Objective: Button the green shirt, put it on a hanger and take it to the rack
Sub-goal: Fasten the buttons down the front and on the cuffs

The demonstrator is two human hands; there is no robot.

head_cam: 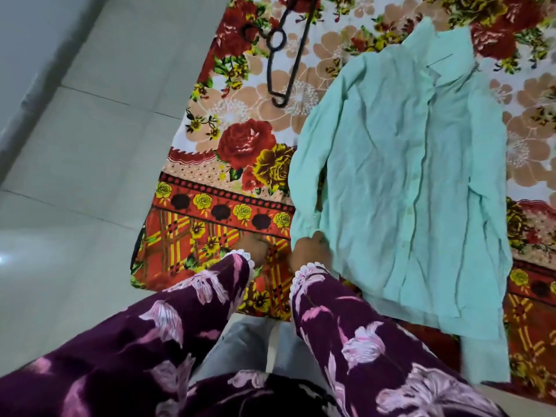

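Observation:
The green shirt [403, 176] lies spread flat, front up, on a flowered blanket [240, 152], with its collar pointing away from me. A dark hanger [285, 52] lies on the blanket to the left of the shirt's collar. My right hand [310, 248] grips the cuff of the shirt's left-hand sleeve near the blanket's front edge. My left hand [252, 245] rests on the blanket just beside it, fingers curled, with nothing visible in it. Both arms wear purple flowered sleeves.
Pale floor tiles [90, 145] stretch to the left of the blanket. A grey wall or skirting [18, 70] runs along the far left. The blanket reaches past the top and right edges of the view. No rack is in view.

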